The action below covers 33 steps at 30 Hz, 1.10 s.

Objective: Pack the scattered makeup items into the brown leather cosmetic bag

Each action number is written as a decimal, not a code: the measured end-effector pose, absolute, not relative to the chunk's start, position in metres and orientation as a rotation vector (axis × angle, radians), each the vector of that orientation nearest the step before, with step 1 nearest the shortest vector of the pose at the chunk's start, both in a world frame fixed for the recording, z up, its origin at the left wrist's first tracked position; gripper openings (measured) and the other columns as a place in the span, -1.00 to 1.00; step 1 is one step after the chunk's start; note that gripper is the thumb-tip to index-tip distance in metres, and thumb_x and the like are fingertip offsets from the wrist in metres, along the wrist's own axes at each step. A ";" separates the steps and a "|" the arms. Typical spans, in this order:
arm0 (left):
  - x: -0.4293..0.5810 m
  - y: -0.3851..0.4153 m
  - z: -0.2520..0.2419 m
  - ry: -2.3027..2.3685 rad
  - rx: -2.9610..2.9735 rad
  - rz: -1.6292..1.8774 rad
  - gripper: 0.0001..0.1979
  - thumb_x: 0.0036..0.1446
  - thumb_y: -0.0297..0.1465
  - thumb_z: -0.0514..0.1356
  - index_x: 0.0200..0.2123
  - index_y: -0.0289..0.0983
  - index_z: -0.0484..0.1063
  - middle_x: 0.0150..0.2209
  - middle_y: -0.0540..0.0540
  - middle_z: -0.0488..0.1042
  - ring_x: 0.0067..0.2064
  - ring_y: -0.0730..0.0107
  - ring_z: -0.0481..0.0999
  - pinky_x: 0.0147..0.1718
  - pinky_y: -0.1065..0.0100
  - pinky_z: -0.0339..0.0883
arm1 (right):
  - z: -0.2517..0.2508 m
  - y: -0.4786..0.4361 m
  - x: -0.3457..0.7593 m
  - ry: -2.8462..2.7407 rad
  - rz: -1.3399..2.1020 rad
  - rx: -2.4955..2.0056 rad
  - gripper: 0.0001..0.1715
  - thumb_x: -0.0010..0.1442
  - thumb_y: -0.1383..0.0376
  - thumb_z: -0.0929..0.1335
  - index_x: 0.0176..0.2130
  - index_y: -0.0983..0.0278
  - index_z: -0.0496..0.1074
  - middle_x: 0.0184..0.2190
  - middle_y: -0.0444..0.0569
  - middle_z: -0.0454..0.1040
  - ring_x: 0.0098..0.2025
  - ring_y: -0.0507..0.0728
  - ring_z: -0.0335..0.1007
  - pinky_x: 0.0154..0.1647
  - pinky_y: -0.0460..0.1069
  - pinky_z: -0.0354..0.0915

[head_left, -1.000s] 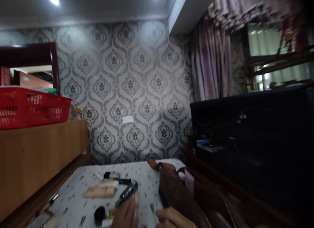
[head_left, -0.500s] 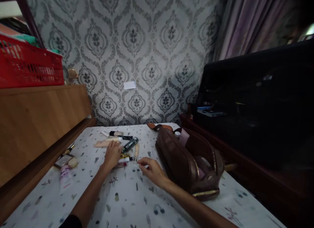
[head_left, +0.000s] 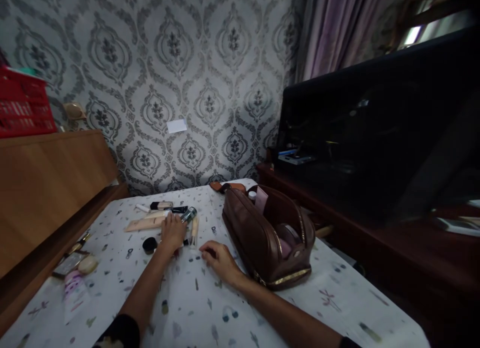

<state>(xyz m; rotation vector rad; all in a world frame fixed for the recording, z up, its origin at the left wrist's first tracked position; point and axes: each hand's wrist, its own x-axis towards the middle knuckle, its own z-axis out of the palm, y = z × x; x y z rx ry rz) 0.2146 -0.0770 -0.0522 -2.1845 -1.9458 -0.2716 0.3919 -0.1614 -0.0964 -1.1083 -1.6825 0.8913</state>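
Observation:
My left hand (head_left: 173, 234) lies palm down over the small cosmetics, fingers stretched forward; its underside is hidden. It covers the lower end of a dark green bottle (head_left: 189, 214). A beige tube (head_left: 144, 222) is just beyond it, and a black round jar (head_left: 149, 245) sits to its left. My right hand (head_left: 220, 261) rests on the sheet, its fingers loosely bent, thumb and forefinger apart, with nothing visible in them. Close to its fingertips lies a slim light-handled makeup brush (head_left: 194, 232). To its right stands an unzipped brown cosmetic bag (head_left: 243, 234) with several items inside.
A foundation bottle (head_left: 162, 205), a black tube (head_left: 179, 209) and a white stick (head_left: 143, 208) lie farther back. A compact (head_left: 71, 262) and a pink-white tube (head_left: 76, 293) are at the left. A wooden headboard (head_left: 56, 173) borders the left; a large black screen (head_left: 356, 138) stands right.
The view has turned right. My left hand has shifted right over the lipsticks and the green bottle's end, uncovering the black jar. My right hand has stayed near the brush.

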 end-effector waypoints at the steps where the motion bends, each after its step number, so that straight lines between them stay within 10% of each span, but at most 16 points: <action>1: 0.216 -0.078 -0.051 -1.941 -2.194 -0.258 -0.65 0.37 -0.35 0.00 0.12 -0.26 0.40 0.18 -0.34 0.44 0.34 -0.07 0.21 0.24 -0.05 0.12 | -0.096 -0.162 0.392 -1.683 0.881 -1.110 -0.77 0.11 0.45 0.30 -0.29 0.28 0.55 -0.45 -0.12 0.50 -0.40 0.05 0.38 -0.33 -0.09 0.30; 12: 0.220 -0.090 -0.038 -2.069 -2.209 -0.271 -0.73 0.30 -0.34 0.14 -0.03 -0.38 0.42 0.01 -0.37 0.53 0.21 -0.17 0.38 0.08 0.01 0.29 | -0.095 -0.164 0.393 -1.713 0.829 -1.121 -0.75 0.10 0.47 0.30 -0.28 0.28 0.56 -0.42 -0.10 0.52 -0.38 0.07 0.37 -0.30 -0.07 0.29; 27: 0.272 -0.137 -0.024 -1.998 -2.488 -0.444 -0.77 0.40 -0.30 0.00 0.02 -0.25 0.28 -0.10 -0.15 0.59 -0.01 0.26 0.58 -0.10 0.37 0.36 | -0.092 -0.165 0.395 -1.726 0.822 -1.059 -0.77 0.11 0.43 0.27 -0.36 0.27 0.52 -0.45 -0.08 0.50 -0.35 0.11 0.40 -0.32 -0.06 0.29; 33: 0.261 -0.140 -0.027 -1.988 -2.452 -0.259 -0.72 0.33 -0.37 0.06 0.06 -0.36 0.30 -0.05 -0.32 0.56 -0.02 0.02 0.59 -0.07 0.18 0.37 | -0.092 -0.166 0.396 -1.721 0.830 -1.074 -0.78 0.12 0.40 0.27 -0.34 0.27 0.52 -0.42 -0.07 0.52 -0.33 0.12 0.41 -0.27 -0.05 0.29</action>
